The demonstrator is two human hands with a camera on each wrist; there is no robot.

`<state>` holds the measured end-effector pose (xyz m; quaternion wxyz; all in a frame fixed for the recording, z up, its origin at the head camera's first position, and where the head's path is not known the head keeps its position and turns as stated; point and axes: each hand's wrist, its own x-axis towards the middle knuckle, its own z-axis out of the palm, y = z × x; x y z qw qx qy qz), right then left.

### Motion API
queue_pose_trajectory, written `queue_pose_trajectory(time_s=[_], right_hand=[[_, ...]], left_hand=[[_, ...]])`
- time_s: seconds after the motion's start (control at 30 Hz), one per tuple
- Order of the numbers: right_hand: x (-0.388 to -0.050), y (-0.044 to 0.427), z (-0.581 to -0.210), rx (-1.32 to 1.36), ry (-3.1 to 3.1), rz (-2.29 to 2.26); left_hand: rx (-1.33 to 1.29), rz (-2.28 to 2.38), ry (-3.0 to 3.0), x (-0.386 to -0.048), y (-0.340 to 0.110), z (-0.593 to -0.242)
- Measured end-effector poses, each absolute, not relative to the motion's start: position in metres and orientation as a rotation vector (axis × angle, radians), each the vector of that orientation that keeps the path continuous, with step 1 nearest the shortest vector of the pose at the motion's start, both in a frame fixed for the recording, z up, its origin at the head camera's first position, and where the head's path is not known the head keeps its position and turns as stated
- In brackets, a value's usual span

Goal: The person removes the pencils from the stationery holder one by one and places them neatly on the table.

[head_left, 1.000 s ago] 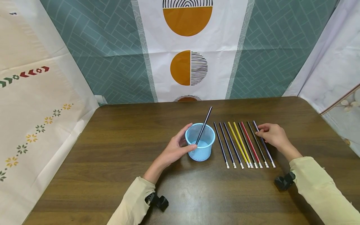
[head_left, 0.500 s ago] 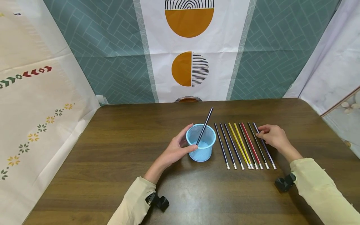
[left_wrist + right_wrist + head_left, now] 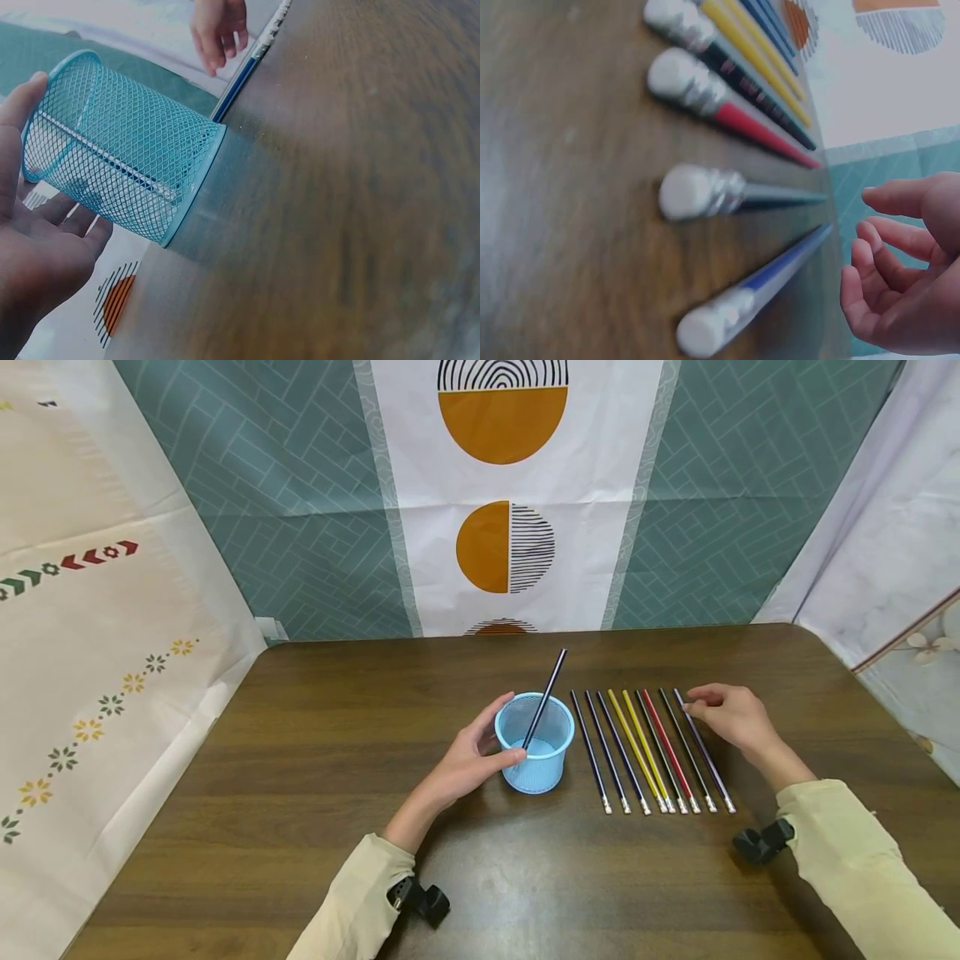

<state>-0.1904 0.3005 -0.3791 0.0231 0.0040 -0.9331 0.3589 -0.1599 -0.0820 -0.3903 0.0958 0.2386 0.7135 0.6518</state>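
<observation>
My left hand (image 3: 468,760) holds a light blue mesh pencil cup (image 3: 534,774) by its left side, thumb on the near rim. One dark pencil (image 3: 546,693) leans inside it, its upper end above the rim. In the left wrist view, the fingers curve round the cup (image 3: 135,142). My right hand (image 3: 731,714) hovers by the far end of the rightmost blue-purple pencil (image 3: 705,756). The right wrist view has this hand (image 3: 915,277) with loosely bent fingers, thumb apart, nothing between them. A dark pencil (image 3: 780,196) and a red pencil (image 3: 761,133) lie beside the blue-purple one.
Right of the cup, several pencils lie in a slanted row, erasers toward me, among them yellow pencils (image 3: 632,739) and dark blue pencils (image 3: 591,752). The brown wooden table (image 3: 300,777) meets a patterned cloth (image 3: 322,527) at its far edge.
My right hand has shifted slightly away from the table's near edge, its fingertips closer to the rightmost pencil's far end. The left hand and the cup stay put.
</observation>
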Motion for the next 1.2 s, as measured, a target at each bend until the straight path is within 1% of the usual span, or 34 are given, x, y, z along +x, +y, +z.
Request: queue_pose_trajectory(time_s=[0.23,0.6,0.73,1.2], right_hand=[[-0.19,0.284,-0.369,0.046,-2.867,1.176],[-0.184,0.251,-0.35,0.136,-2.849,1.47],[-0.182,0.239,-0.343,0.165,-2.846,1.503],[-0.183,0.201,-0.331,0.29,-2.797,1.756]], left_hand=[[0.702,1.93,2.12,-0.159,-0.082,-0.39],[0.694,1.908,2.139,-0.159,-0.082,-0.39],[0.692,1.908,2.138,-0.159,-0.082,-0.39],[0.728,1.938,2.109,-0.16,-0.083,-0.39]])
